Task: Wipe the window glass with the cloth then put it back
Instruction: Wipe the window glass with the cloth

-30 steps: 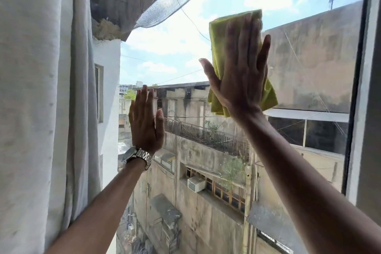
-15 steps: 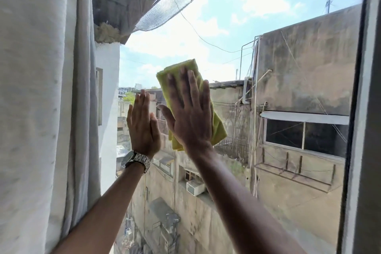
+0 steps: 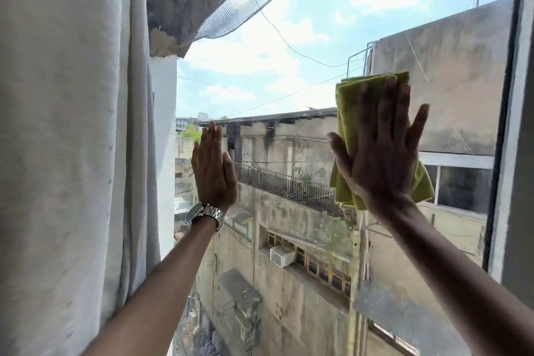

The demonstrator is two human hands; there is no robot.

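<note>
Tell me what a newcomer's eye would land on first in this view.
First the yellow-green cloth, pressed flat on the window glass by the spread right hand, at right of centre. Next the left hand, open with its fingers together and raised at the glass lower left, a metal wristwatch below it. A pale curtain fills the left side.

The middle of the yellow-green cloth [image 3: 349, 113] is covered by the right hand [image 3: 381, 153]. Both forearms are cut off by the lower edge. The curtain [image 3: 72, 139] is cut off at the left, top and bottom edges. Distant rooftops are too small to be resolved.
</note>
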